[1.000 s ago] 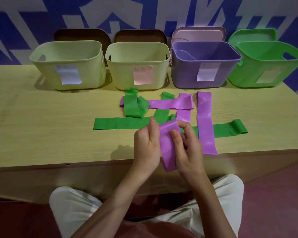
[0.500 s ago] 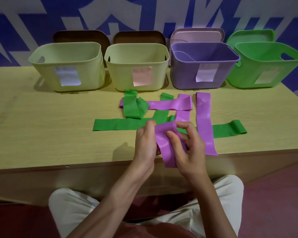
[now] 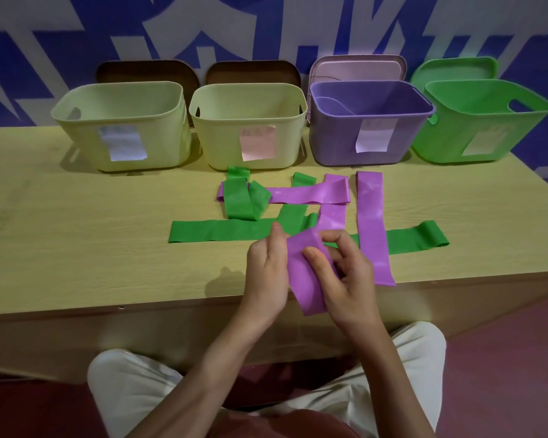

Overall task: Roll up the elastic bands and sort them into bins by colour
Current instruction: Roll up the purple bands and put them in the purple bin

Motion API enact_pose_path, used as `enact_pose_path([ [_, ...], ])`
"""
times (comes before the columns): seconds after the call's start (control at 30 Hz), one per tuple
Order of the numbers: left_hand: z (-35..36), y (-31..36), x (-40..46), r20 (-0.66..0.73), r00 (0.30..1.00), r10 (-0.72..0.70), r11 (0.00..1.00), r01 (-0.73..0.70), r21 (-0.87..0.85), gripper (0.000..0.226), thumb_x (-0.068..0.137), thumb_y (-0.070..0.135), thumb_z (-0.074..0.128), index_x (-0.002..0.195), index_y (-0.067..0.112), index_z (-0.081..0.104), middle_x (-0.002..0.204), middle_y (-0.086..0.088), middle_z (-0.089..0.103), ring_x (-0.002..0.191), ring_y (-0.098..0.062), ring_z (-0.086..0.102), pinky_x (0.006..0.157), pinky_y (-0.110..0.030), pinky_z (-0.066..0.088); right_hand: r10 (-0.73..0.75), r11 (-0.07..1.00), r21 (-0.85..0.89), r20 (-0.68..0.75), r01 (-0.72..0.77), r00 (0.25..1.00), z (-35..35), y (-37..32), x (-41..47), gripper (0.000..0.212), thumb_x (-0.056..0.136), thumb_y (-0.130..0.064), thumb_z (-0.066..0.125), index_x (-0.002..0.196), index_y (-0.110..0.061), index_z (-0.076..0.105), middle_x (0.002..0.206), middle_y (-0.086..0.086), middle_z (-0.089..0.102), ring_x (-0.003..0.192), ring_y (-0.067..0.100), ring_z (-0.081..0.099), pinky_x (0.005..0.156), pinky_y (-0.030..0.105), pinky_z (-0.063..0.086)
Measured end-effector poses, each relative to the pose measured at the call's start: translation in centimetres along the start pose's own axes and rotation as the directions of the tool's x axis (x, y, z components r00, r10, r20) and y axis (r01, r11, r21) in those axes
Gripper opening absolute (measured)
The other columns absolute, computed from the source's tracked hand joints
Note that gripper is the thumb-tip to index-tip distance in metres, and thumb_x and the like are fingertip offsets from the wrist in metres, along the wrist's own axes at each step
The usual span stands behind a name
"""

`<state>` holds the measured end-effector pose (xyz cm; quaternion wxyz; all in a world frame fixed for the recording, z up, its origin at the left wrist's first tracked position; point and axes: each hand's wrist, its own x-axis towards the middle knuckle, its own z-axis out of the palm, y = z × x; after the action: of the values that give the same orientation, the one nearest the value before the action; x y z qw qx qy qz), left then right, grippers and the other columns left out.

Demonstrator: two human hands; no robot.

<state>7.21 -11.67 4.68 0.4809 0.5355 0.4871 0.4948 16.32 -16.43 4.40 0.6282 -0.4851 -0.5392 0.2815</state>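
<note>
At lower centre of the frame we find a flat purple elastic band (image 3: 302, 276) held between both hands, above the near edge of the pale wooden table (image 3: 76, 235). Our left hand (image 3: 266, 267) grips its left edge, fingers curled behind; our right hand (image 3: 345, 279) pinches it, thumb on the front face, fingers curled behind. Against the frame half a second earlier, the top fold has flattened. The band looks smooth, its free end hanging towards the table edge. Other purple and green bands lie beyond it.
</note>
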Motion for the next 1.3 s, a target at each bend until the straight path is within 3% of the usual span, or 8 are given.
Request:
enact_pose_path([
  [0.13, 0.1, 1.2, -0.3, 0.058, 0.975, -0.216, 0.956, 0.223, -0.191, 0.036, 0.101, 0.02, 0.039, 0.066, 0.013, 0.045, 0.052, -0.002, 0.042, 0.047, -0.013, 0.041, 0.047, -0.023, 0.032, -0.037, 0.999, -0.028, 0.025, 0.038, 0.999, -0.1, -0.1, 0.0, 0.037, 0.089, -0.015, 0.057, 0.125, -0.014, 0.048, 0.068, -0.021, 0.064, 0.053, -0.005, 0.056, 0.052, 0.006, 0.037],
  [0.2, 0.0, 1.6, -0.4, 0.124, 0.955, -0.268, 0.933, 0.289, -0.213, 0.038, 0.1, 0.018, 0.038, 0.063, 0.015, 0.044, 0.043, 0.004, 0.042, 0.037, -0.006, 0.04, 0.038, -0.015, 0.029, -0.067, 0.995, -0.078, 0.01, 0.067, 0.998, -0.2, 0.0, 0.1, 0.028, 0.09, -0.014, 0.058, 0.117, -0.023, 0.053, 0.086, -0.03, 0.065, 0.066, -0.007, 0.061, 0.058, 0.005, 0.041],
  [0.33, -0.2, 2.2, -0.4, 0.252, 0.924, -0.287, 0.931, 0.331, -0.153, 0.039, 0.101, 0.019, 0.034, 0.062, 0.016, 0.042, 0.038, 0.006, 0.035, 0.031, -0.005, 0.029, 0.035, -0.012, 0.022, -0.054, 0.992, -0.116, -0.049, 0.048, 0.997, -0.5, -0.1, 0.1, 0.02, 0.088, -0.014, 0.061, 0.099, -0.03, 0.053, 0.066, -0.022, 0.063, 0.056, -0.004, 0.057, 0.052, 0.009, 0.04],
  [0.5, -0.1, 1.3, 0.2, 0.178, 0.984, 0.002, 1.0, 0.002, -0.021, 0.049, 0.1, 0.039, 0.039, 0.06, 0.013, 0.05, 0.049, 0.001, 0.036, 0.046, -0.014, 0.034, 0.048, -0.03, 0.028, -0.037, 0.997, -0.065, -0.057, 0.033, 0.998, -1.0, -0.3, -0.1, 0.015, 0.087, -0.015, 0.063, 0.091, -0.025, 0.052, 0.06, -0.018, 0.062, 0.052, -0.004, 0.054, 0.05, 0.008, 0.035],
  [0.67, -0.2, 0.2, -0.1, 0.113, 0.961, 0.252, 0.95, -0.268, 0.161, 0.051, 0.093, 0.05, 0.032, 0.049, 0.022, 0.032, 0.043, 0.006, 0.034, 0.043, -0.014, 0.034, 0.047, -0.042, 0.028, -0.053, 0.994, -0.093, -0.026, 0.05, 0.998, -1.2, -0.4, 0.2, 0.015, 0.087, -0.015, 0.062, 0.088, -0.024, 0.051, 0.058, -0.023, 0.058, 0.051, -0.007, 0.052, 0.051, 0.004, 0.033],
  [1.03, 0.3, 1.7, 0.5, 0.062, 0.988, -0.138, 0.987, 0.143, -0.075, 0.042, 0.1, 0.021, 0.04, 0.059, 0.013, 0.041, 0.046, 0.002, 0.035, 0.041, -0.011, 0.032, 0.042, -0.023, 0.025, -0.011, 0.992, -0.124, 0.051, 0.017, 0.999, -1.2, -0.3, 0.3, 0.036, 0.087, -0.031, 0.06, 0.121, -0.037, 0.049, 0.096, -0.021, 0.065, 0.079, -0.004, 0.064, 0.065, 0.011, 0.049],
  [1.13, 0.2, 2.0, 0.5, 0.139, 0.967, -0.213, 0.964, 0.231, -0.129, 0.035, 0.097, 0.018, 0.04, 0.063, 0.013, 0.045, 0.049, -0.001, 0.037, 0.042, -0.011, 0.034, 0.042, -0.021, 0.025, -0.049, 0.989, -0.135, 0.04, 0.054, 0.998, -1.0, -0.2, 0.5, 0.027, 0.089, -0.023, 0.06, 0.113, -0.035, 0.054, 0.093, -0.027, 0.065, 0.082, -0.006, 0.063, 0.067, 0.008, 0.046],
  [1.3, -0.2, 2.1, 0.6, 0.281, 0.931, -0.234, 0.971, 0.238, 0.022, 0.046, 0.101, 0.026, 0.037, 0.056, 0.017, 0.038, 0.038, 0.007, 0.032, 0.033, -0.007, 0.027, 0.037, -0.016, 0.022, -0.021, 0.997, -0.073, 0.006, 0.021, 1.0, -1.4, 0.0, 0.4, 0.02, 0.087, -0.015, 0.062, 0.09, -0.032, 0.055, 0.076, -0.019, 0.065, 0.066, -0.001, 0.062, 0.058, 0.013, 0.046],
])
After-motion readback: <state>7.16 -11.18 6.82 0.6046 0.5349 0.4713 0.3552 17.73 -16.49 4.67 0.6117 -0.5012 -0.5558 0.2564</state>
